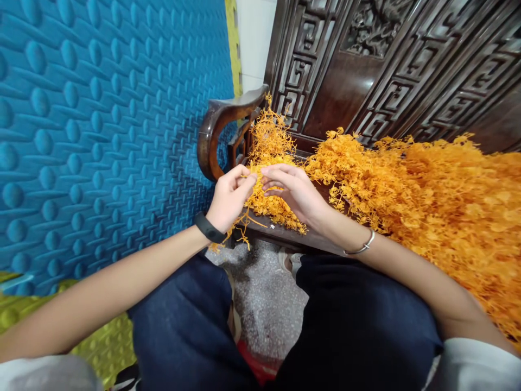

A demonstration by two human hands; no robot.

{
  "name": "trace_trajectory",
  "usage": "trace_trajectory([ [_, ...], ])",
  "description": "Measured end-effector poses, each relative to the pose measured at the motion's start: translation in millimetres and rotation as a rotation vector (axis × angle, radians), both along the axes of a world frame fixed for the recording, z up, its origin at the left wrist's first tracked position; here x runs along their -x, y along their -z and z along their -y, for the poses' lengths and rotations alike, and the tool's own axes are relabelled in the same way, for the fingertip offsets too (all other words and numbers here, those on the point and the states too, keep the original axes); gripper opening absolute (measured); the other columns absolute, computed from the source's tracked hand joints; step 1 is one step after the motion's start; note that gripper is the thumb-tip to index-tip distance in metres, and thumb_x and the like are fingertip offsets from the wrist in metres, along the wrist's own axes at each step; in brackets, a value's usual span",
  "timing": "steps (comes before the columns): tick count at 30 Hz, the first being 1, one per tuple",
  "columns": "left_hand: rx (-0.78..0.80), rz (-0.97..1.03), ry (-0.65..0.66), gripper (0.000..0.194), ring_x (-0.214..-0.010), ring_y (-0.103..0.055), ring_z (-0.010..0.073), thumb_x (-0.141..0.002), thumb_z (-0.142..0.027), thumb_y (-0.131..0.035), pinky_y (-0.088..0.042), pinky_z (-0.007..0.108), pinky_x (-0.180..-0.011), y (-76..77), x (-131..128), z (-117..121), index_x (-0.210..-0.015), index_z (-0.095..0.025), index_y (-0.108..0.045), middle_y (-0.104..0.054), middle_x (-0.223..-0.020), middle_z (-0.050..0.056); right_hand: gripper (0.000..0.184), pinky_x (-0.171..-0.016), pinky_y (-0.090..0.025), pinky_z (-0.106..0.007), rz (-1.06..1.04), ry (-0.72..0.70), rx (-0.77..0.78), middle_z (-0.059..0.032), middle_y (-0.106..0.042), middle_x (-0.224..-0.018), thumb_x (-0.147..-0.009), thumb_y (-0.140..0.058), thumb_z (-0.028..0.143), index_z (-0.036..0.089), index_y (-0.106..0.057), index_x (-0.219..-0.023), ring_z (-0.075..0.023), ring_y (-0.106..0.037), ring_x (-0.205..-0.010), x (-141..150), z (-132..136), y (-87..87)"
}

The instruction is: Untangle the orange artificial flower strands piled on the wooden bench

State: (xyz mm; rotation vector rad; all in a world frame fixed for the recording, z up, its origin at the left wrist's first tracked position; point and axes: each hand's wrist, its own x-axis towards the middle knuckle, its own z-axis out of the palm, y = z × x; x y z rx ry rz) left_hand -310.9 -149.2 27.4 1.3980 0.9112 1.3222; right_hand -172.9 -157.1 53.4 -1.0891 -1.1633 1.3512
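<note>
My left hand point(232, 196), with a black band at its wrist, is closed in a pinch on an orange plastic flower stem point(245, 220). Thin branching ends of the stem hang down below that hand. My right hand point(293, 191) faces it, a silver bangle on the wrist. Its fingers are stretched and a little apart, their tips close to the left fingertips, and I see nothing held in them. Behind and beneath both hands lies a small heap of orange plastic flower pieces point(272, 142) on the dark wooden seat point(280, 233).
A much larger orange pile point(431, 190) spreads along the seat to the right. The bench's carved back point(342, 98) rises behind, with a curved armrest point(209, 133) at left. Blue foam matting point(101, 136) covers the left side. Speckled grey floor point(268, 293) shows between my knees.
</note>
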Motion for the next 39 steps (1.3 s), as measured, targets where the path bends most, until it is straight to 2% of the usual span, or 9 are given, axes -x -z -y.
trace_trajectory([
  [4, -0.005, -0.014, 0.037, 0.019, -0.044, -0.034, 0.0065, -0.077, -0.020, -0.057, -0.025, 0.022, -0.046, -1.7, 1, 0, -0.059, -0.018, -0.050, -0.037, -0.046, -0.006, 0.024, -0.062, -0.044, -0.026, 0.007, -0.042, -0.017, 0.0018, -0.056, -0.064, -0.064, -0.073, 0.033, 0.018, -0.054, -0.064, -0.0083, -0.052, -0.061, 0, 1, 0.3],
  [9, 0.012, 0.014, 0.007, 0.018, -0.046, -0.034, 0.0066, -0.074, -0.024, -0.060, -0.024, 0.022, -0.045, -1.3, -5, 1, -0.059, -0.017, -0.055, -0.042, -0.052, -0.005, 0.020, -0.062, -0.042, -0.026, 0.013, 0.070, -0.098, 0.0036, -0.053, -0.060, -0.064, -0.069, 0.023, 0.018, -0.050, -0.061, -0.0075, -0.049, -0.057, -3, -9, 4.4],
  [12, 0.035, 0.090, -0.049, 0.021, -0.042, -0.030, 0.0065, -0.076, -0.024, -0.058, -0.020, 0.022, -0.042, -2.9, -3, 3, -0.057, -0.018, -0.051, -0.037, -0.048, -0.006, 0.018, -0.061, -0.042, -0.027, 0.034, 0.249, -0.090, 0.0025, -0.053, -0.065, -0.065, -0.064, 0.019, 0.019, -0.047, -0.060, -0.0072, -0.047, -0.057, -31, -33, 12.0],
  [15, 0.040, 0.144, -0.055, 0.021, -0.040, -0.030, 0.0063, -0.078, -0.026, -0.057, -0.019, 0.023, -0.041, -6.9, 5, 5, -0.059, -0.019, -0.051, -0.037, -0.048, -0.006, 0.018, -0.058, -0.041, -0.027, 0.064, 0.579, -0.083, 0.0031, -0.048, -0.062, -0.068, -0.061, 0.022, 0.020, -0.044, -0.060, -0.0082, -0.045, -0.054, -75, -61, 29.6],
  [17, 0.073, 0.098, -0.023, 0.020, -0.041, -0.033, 0.0063, -0.079, -0.030, -0.058, -0.021, 0.023, -0.041, -8.7, 11, 5, -0.063, -0.019, -0.056, -0.041, -0.050, -0.005, 0.016, -0.057, -0.040, -0.027, 0.173, 0.614, -0.056, 0.0031, -0.049, -0.060, -0.067, -0.062, 0.022, 0.019, -0.048, -0.061, -0.0081, -0.045, -0.053, -98, -74, 44.8],
  [24, 0.376, -0.012, 0.193, 0.047, -0.041, -0.034, 0.0082, -0.084, -0.058, -0.041, -0.020, 0.023, -0.039, -9.7, 7, 2, -0.073, -0.016, -0.061, -0.044, -0.046, -0.001, 0.019, -0.081, -0.048, -0.036, 0.308, 0.431, -0.045, -0.0037, -0.064, -0.073, -0.056, -0.069, 0.010, 0.015, -0.062, -0.073, -0.0154, -0.059, -0.074, -102, -82, 70.7],
  [29, 0.452, 0.083, 0.325, 0.041, -0.044, -0.038, 0.0105, -0.083, -0.045, -0.034, -0.023, 0.024, -0.040, -11.3, 7, 1, -0.075, -0.016, -0.061, -0.050, -0.055, 0.003, 0.027, -0.091, -0.046, -0.039, 0.312, 0.327, -0.090, -0.0063, -0.067, -0.085, -0.059, -0.069, 0.012, 0.015, -0.065, -0.085, -0.0180, -0.062, -0.087, -92, -82, 68.0],
  [34, 0.384, 0.137, 0.292, 0.019, -0.054, -0.044, 0.0103, -0.071, -0.020, -0.046, -0.035, 0.023, -0.049, -8.4, 7, 2, -0.077, -0.014, -0.063, -0.053, -0.063, 0.001, 0.016, -0.078, -0.049, -0.032, 0.340, 0.082, -0.310, -0.0043, -0.067, -0.087, -0.066, -0.070, 0.026, 0.017, -0.066, -0.079, -0.0135, -0.061, -0.078, -69, -51, 35.8],
  [39, 0.314, 0.139, 0.241, 0.012, -0.075, -0.054, 0.0107, -0.069, -0.019, -0.061, -0.042, 0.022, -0.064, -7.6, 5, 2, -0.080, -0.015, -0.063, -0.061, -0.085, 0.001, 0.027, -0.061, -0.044, -0.025, 0.500, -0.243, -0.456, 0.0003, -0.061, -0.067, -0.075, -0.066, 0.045, 0.018, -0.066, -0.080, -0.0099, -0.053, -0.062, -38, -6, -7.4],
])
